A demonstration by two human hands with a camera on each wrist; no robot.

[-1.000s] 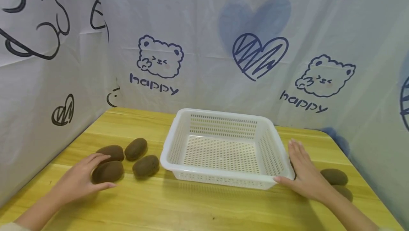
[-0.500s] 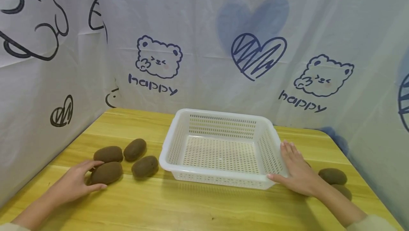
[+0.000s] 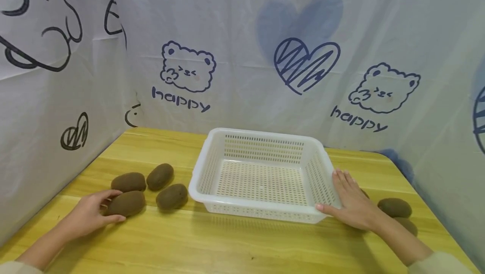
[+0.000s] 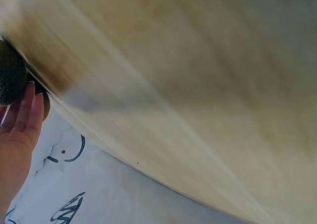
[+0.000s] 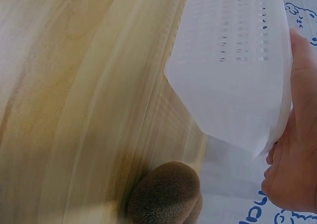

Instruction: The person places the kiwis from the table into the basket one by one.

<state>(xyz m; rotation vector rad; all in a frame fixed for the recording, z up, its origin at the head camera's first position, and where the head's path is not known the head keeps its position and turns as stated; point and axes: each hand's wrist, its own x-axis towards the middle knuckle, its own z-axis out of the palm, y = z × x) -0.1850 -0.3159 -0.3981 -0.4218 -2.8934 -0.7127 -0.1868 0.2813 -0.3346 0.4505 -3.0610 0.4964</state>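
Note:
Several brown fuzzy kiwis lie in a group at the left of the table in the head view. My left hand (image 3: 89, 213) holds the nearest kiwi (image 3: 126, 203), with fingers at its upper left and thumb along its lower side. Behind it sit another kiwi (image 3: 129, 182), a tilted kiwi (image 3: 160, 176) and a kiwi (image 3: 172, 197) nearer the basket. A white perforated plastic basket (image 3: 261, 205), with nothing in it, stands mid-table. My right hand (image 3: 352, 204) rests on its right rim, fingers straight along the side and thumb at the front corner.
On the right, beyond my right hand, lie more kiwis (image 3: 395, 208), partly hidden by the wrist. The yellow wooden table (image 3: 227, 248) ends at a printed white curtain (image 3: 242, 97) behind and at the left.
My left hand has drawn back slightly and settled its fingers and thumb on the nearest kiwi. The right hand has shifted a little left on the basket rim.

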